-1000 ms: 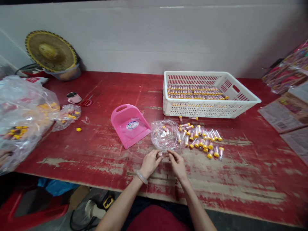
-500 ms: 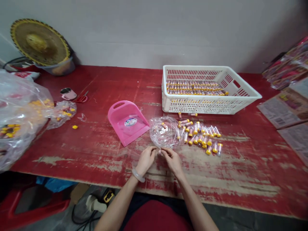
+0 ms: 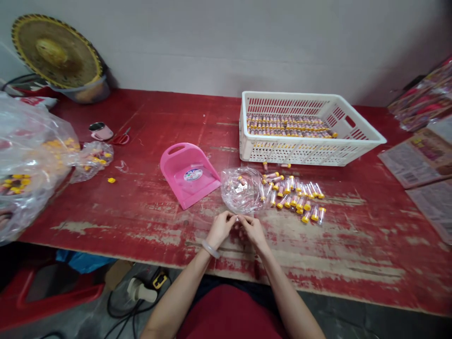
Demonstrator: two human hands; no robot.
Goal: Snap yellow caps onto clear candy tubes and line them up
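My left hand (image 3: 221,228) and my right hand (image 3: 253,230) meet fingertip to fingertip over the table, both in a pinch. Whatever small thing lies between the fingers is too tiny and hidden to name. Just beyond them rests a round, crumpled clear plastic bag (image 3: 243,200) with a few small pinkish pieces in it. To its right, several small clear tubes (image 3: 300,190) with yellow caps and pink contents lie scattered. A pink dustpan (image 3: 189,192) lies left of the bag.
A white plastic crate (image 3: 296,153) holding rows of capped tubes stands at the back right. Cardboard boxes (image 3: 420,160) sit at the right edge. Large clear bags (image 3: 38,127), scissors (image 3: 122,138), a pink mug (image 3: 102,133) and a yellow cap (image 3: 111,180) are on the left.
My left hand has shifted right, so the two hands' fingertips, apart before, are together now. A small pinkish thing seen at my right fingertips earlier is mostly hidden. The view has tilted slightly.
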